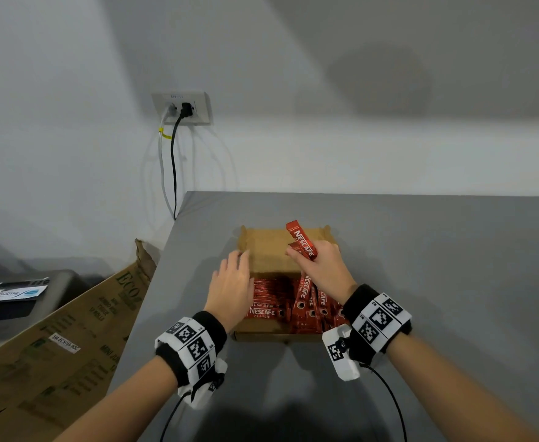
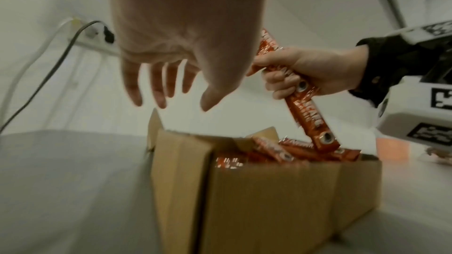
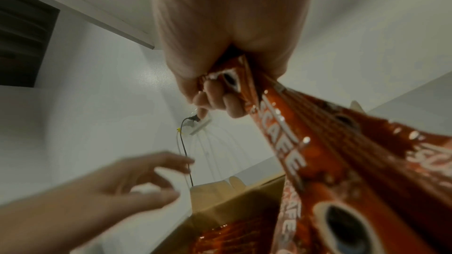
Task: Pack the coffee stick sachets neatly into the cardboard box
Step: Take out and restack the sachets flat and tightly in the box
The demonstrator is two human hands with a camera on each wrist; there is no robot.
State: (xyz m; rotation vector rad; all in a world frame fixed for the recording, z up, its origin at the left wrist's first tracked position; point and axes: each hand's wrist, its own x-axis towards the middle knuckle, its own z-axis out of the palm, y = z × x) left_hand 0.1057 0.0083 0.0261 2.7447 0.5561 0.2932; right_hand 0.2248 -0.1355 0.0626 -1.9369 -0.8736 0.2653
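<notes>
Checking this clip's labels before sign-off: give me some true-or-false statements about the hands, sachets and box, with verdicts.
1. The right hand grips red coffee sachets. True.
2. The left hand holds a sachet. False: its fingers are spread and it holds nothing.
3. The cardboard box already holds sachets at its near end. True.
4. The box stands on the floor. False: it stands on the grey table.
5. A black plug sits in the wall socket. True.

office/storeroom corner | grey table (image 1: 421, 250) | wall socket (image 1: 182, 107) | flattened carton (image 1: 70, 330)
</notes>
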